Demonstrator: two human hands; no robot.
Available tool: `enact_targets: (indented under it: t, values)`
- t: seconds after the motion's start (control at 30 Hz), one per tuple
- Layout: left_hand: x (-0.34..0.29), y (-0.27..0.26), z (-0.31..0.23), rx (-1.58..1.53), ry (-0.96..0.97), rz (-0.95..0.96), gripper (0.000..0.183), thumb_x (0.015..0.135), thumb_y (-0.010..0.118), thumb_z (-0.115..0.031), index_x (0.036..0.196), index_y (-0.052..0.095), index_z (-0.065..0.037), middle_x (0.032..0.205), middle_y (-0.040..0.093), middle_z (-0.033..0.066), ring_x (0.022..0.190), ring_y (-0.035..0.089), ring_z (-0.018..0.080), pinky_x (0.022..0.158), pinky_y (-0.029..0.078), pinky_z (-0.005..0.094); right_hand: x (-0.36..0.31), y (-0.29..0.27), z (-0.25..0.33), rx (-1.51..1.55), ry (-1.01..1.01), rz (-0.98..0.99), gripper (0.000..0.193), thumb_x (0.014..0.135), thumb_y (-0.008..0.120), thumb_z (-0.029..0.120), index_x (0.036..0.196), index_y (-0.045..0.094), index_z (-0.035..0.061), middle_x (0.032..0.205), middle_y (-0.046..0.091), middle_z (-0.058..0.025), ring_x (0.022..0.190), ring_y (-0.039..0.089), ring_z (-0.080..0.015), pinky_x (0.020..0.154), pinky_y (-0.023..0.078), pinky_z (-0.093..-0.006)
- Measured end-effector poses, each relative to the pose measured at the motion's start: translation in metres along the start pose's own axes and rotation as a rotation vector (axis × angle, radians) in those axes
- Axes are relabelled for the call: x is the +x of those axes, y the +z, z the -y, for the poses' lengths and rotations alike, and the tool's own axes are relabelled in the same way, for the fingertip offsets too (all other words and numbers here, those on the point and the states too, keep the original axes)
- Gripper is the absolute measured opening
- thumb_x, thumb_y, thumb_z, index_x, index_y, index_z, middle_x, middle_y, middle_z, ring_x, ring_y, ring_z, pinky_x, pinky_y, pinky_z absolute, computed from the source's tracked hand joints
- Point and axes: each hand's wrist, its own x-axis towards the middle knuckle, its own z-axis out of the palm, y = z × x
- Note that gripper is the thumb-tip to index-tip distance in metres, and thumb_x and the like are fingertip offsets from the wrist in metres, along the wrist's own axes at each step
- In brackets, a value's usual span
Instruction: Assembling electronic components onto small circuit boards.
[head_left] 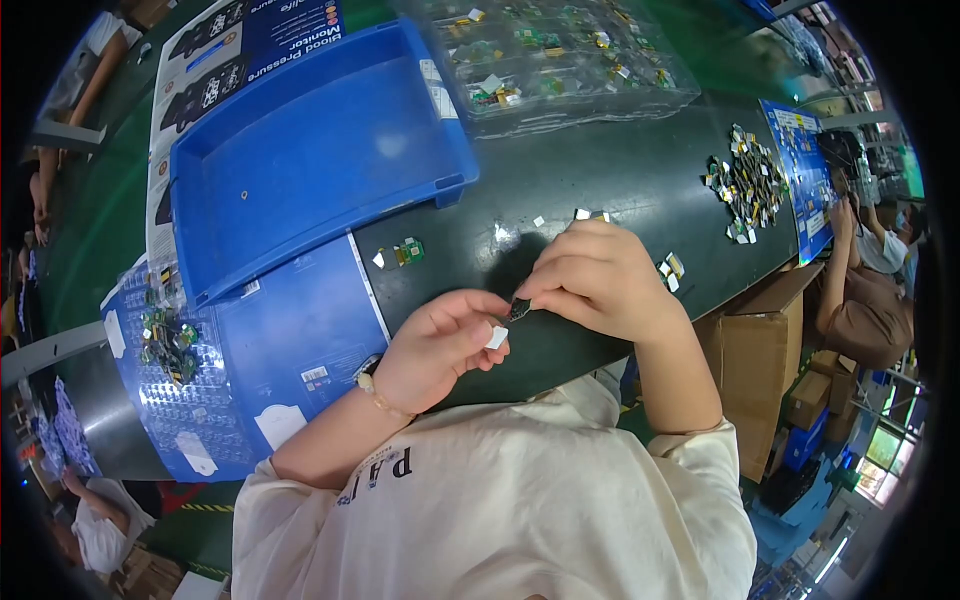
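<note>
Between my two hands, just above the dark green table (640, 165), is a small dark electronic part (519, 309). My right hand (605, 280) pinches it between thumb and fingertips. My left hand (440, 345) is closed at its other side, with a small white square tab (496, 337) showing by the thumb. Whether tab and part are joined I cannot tell. Left of my hands lies a small green circuit board (408, 251) with a white piece beside it. Near my right hand are a few white-tabbed parts (671, 268), partly behind the wrist.
A blue plastic tray (320, 125) stands at the back left. Beyond my hands, clear plastic trays (560, 60) hold many small boards. A heap of parts (745, 185) lies at the right, and boards on clear plastic (170, 345) at the left. A cardboard box (750, 370) stands below the right edge.
</note>
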Motion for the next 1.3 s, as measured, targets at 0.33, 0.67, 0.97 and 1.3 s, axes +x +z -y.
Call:
enact_targets:
  t: [0.33, 0.67, 0.97, 1.3]
  values:
    - [0.002, 0.009, 0.002, 0.422, 0.185, -0.077, 0.014, 0.092, 0.049, -0.009, 0.104, 0.054, -0.003, 0.090, 0.062, 0.0070, 0.083, 0.060, 0.0124, 0.064, 0.048, 0.0225, -0.024, 0.009, 0.003, 0.458, 0.438, 0.153, 0.008, 0.071, 0.070, 0.007, 0.077, 0.065, 0.0058, 0.065, 0.057, -0.0022, 0.055, 0.051, -0.0128, 0.050, 0.038, -0.0261]
    - [0.003, 0.010, -0.002, 0.266, -0.001, -0.080, 0.024, 0.097, 0.039, -0.020, 0.109, 0.051, -0.003, 0.093, 0.063, 0.0120, 0.083, 0.062, 0.0169, 0.066, 0.049, 0.0249, -0.026, 0.008, 0.003, 0.397, 0.372, 0.060, 0.007, 0.072, 0.068, 0.007, 0.079, 0.066, 0.0057, 0.065, 0.056, -0.0024, 0.055, 0.050, -0.0133, 0.049, 0.038, -0.0266]
    - [0.003, 0.000, 0.002, -0.001, -0.097, 0.007, 0.020, 0.097, 0.042, -0.023, 0.106, 0.049, -0.008, 0.093, 0.064, 0.0114, 0.087, 0.063, 0.0189, 0.066, 0.048, 0.0253, -0.026, 0.008, 0.002, 0.397, 0.322, 0.014, 0.007, 0.074, 0.068, 0.007, 0.081, 0.066, 0.0053, 0.066, 0.056, -0.0027, 0.056, 0.050, -0.0136, 0.050, 0.038, -0.0259]
    - [0.001, 0.008, 0.006, 0.371, 0.202, -0.126, 0.026, 0.084, 0.061, -0.003, 0.111, 0.057, -0.001, 0.103, 0.064, 0.0091, 0.093, 0.061, 0.0137, 0.078, 0.049, 0.0246, -0.026, 0.017, 0.013, 0.479, 0.432, 0.011, 0.006, 0.074, 0.068, 0.005, 0.078, 0.064, 0.0034, 0.064, 0.054, -0.0011, 0.053, 0.046, -0.0091, 0.048, 0.035, -0.0233]
